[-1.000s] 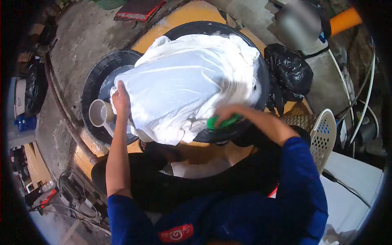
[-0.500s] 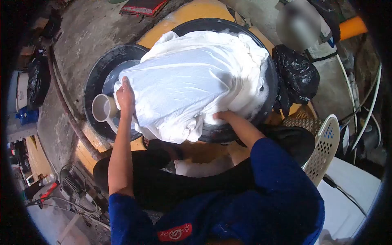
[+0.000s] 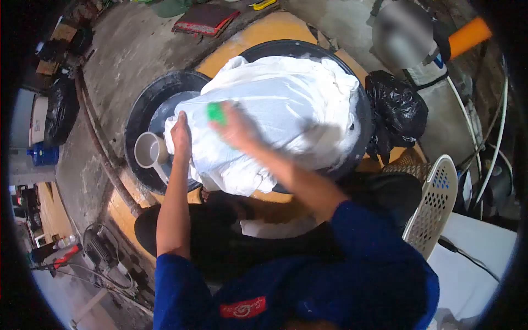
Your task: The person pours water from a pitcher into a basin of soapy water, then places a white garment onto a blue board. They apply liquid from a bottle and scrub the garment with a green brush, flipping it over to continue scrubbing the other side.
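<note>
Cloth [image 3: 297, 91] white; handheld object [image 3: 216, 113] green; tubs [image 3: 144, 104] black; mug [image 3: 147, 150] cream.

Mug [image 3: 149, 150] left of cloth [image 3: 283, 113].

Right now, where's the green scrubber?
In the head view, the green scrubber is left of centre, in the right hand over the white cloth, right of the left hand.

Wrinkled, matt white cloth [image 3: 286, 107] — smooth plastic black tub [image 3: 308, 49] — glossy, crinkled plastic bag [image 3: 399, 107].
</note>
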Tool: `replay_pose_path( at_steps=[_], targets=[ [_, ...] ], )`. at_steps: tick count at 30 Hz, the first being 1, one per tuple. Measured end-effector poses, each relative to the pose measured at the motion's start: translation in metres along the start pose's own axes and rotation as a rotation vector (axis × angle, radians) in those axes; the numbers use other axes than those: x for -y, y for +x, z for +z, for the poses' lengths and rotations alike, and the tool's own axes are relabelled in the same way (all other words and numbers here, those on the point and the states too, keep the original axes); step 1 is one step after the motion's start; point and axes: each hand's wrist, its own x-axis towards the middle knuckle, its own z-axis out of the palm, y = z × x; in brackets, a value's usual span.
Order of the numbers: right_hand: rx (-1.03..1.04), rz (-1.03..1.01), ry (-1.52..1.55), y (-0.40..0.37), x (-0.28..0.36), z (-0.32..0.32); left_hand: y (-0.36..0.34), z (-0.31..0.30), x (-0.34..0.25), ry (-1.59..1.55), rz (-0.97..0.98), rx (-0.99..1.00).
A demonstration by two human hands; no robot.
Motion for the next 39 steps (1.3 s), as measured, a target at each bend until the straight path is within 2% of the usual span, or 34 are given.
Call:
replay_pose_path(
  at_steps=[1, 3, 4, 5, 6, 7, 8, 10, 12, 13, 14, 15, 17, 18, 19, 20, 21, 22, 23, 24, 25, 26, 27, 28, 30, 31, 32, 33, 34, 35, 36, 37, 38, 39],
  targets=[
    [0.055, -0.057, 0.036, 0.002, 0.013, 0.039, -0.003, 0.0, -0.009, 0.042, 0.015, 0.006],
    [0.291, -0.132, -0.16, -0.002, 0.037, 0.012, -0.004, -0.003, -0.009, 0.059, -0.026, 0.003],
    [0.044, -0.064, -0.132, -0.001, -0.012, 0.024, 0.01, -0.011, 0.005, 0.127, -0.031, 0.001],
    [-0.195, 0.004, -0.109, 0.0, -0.09, 0.034, 0.016, -0.015, 0.016, 0.19, -0.042, -0.004],
    [-0.605, -0.165, -0.348, 0.004, -0.164, 0.012, 0.0, -0.003, -0.002, 0.182, -0.023, -0.035],
    [-0.327, 0.342, 0.153, 0.008, -0.212, -0.035, -0.001, -0.001, -0.003, 0.199, -0.063, -0.048],
    [-0.416, 0.262, 0.143, 0.005, -0.291, -0.054, -0.001, 0.0, -0.004, 0.215, -0.1, -0.065],
    [-0.52, -0.014, -0.149, 0.014, -0.26, -0.026, 0.0, 0.002, -0.008, 0.244, -0.085, -0.095],
    [-0.615, -0.312, -0.445, 0.036, -0.178, 0.024, 0.0, 0.01, -0.011, 0.253, 0.02, -0.141],
    [-0.376, -0.14, -0.273, 0.025, -0.088, 0.042, -0.004, 0.01, -0.009, 0.268, 0.061, -0.163],
    [-0.216, -0.156, -0.218, 0.027, -0.036, 0.043, 0.005, -0.003, 0.003, 0.18, -0.063, -0.039],
    [-0.057, -0.161, -0.158, 0.029, 0.015, 0.044, 0.008, -0.003, 0.005, 0.13, -0.056, -0.028],
    [-0.037, -0.181, -0.061, 0.047, -0.015, 0.016, 0.01, -0.008, 0.01, 0.039, -0.053, -0.002],
    [-0.241, -0.023, -0.1, 0.056, -0.081, 0.027, 0.01, -0.003, 0.012, 0.01, -0.013, -0.051],
    [-0.429, 0.032, -0.109, 0.059, -0.134, -0.002, 0.012, -0.001, 0.011, 0.099, -0.019, -0.045],
    [-0.469, 0.103, 0.043, 0.059, -0.211, -0.023, 0.009, -0.004, 0.007, 0.195, -0.03, -0.04],
    [-0.444, 0.156, -0.103, 0.067, -0.25, -0.015, 0.01, -0.006, 0.003, 0.285, -0.037, -0.034],
    [-0.414, 0.205, -0.25, 0.075, -0.25, -0.028, 0.013, -0.003, 0.008, 0.205, 0.037, -0.023],
    [-0.388, 0.219, -0.245, 0.073, -0.236, -0.014, 0.014, -0.005, 0.011, 0.219, 0.018, -0.017],
    [-0.368, 0.223, -0.241, 0.077, -0.183, -0.01, 0.012, -0.001, 0.004, 0.224, 0.008, -0.013],
    [-0.54, -0.158, -0.172, 0.079, -0.127, 0.025, 0.008, 0.001, 0.001, 0.231, -0.01, -0.016],
    [-0.329, -0.047, 0.027, 0.071, -0.06, 0.055, 0.007, -0.003, 0.011, 0.101, 0.01, -0.008],
    [0.183, -0.066, -0.004, 0.07, 0.004, 0.043, 0.006, -0.009, 0.027, -0.025, 0.027, -0.003],
    [0.107, -0.102, 0.018, 0.069, -0.001, 0.043, 0.009, -0.012, 0.035, -0.154, 0.053, 0.008],
    [-0.037, -0.168, 0.06, 0.064, -0.025, 0.038, 0.004, -0.012, 0.019, 0.017, -0.133, -0.047],
    [-0.427, -0.101, -0.084, 0.076, -0.092, 0.053, 0.006, -0.006, 0.013, 0.085, -0.217, -0.078],
    [-0.311, 0.17, -0.011, 0.079, -0.141, 0.008, 0.009, -0.007, 0.018, 0.044, -0.165, -0.063],
    [-0.451, 0.169, -0.077, 0.077, -0.205, -0.019, 0.011, -0.008, 0.024, 0.003, -0.113, -0.046],
    [-0.702, 0.005, -0.04, 0.087, -0.307, -0.003, 0.013, -0.007, 0.023, 0.025, -0.125, -0.052],
    [-0.627, 0.053, -0.119, 0.092, -0.296, -0.006, 0.014, -0.004, 0.021, 0.043, -0.136, -0.06],
    [-0.55, 0.115, -0.197, 0.087, -0.264, -0.009, 0.01, -0.001, 0.019, -0.071, -0.058, -0.005],
    [-0.478, 0.171, -0.273, 0.086, -0.218, -0.011, 0.012, -0.002, 0.018, -0.006, -0.065, -0.022],
    [-0.306, 0.081, -0.248, 0.081, -0.143, 0.004, 0.017, -0.002, 0.018, 0.051, -0.067, -0.044],
    [-0.433, -0.021, -0.143, 0.075, -0.09, 0.053, 0.016, -0.006, 0.023, 0.118, -0.084, -0.068]
  ],
)
